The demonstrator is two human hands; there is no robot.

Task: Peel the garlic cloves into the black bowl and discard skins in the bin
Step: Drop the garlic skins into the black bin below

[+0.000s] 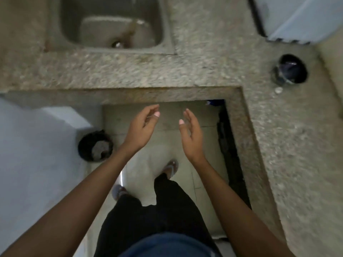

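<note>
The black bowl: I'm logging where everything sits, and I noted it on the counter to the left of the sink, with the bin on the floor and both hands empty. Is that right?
Not quite. The head view shows the black bowl on the counter to the right of the sink, not the left. The rest holds: the bin stands on the floor, and the left hand and right hand are both empty.

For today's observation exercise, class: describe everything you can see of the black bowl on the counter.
The black bowl is round and dark, with a glossy look and a glint of light inside. It stands upright on the speckled stone counter, at the right, well beyond the sink. Its contents cannot be made out. A small pale piece lies on the counter just beside it. Neither hand touches it.
</note>
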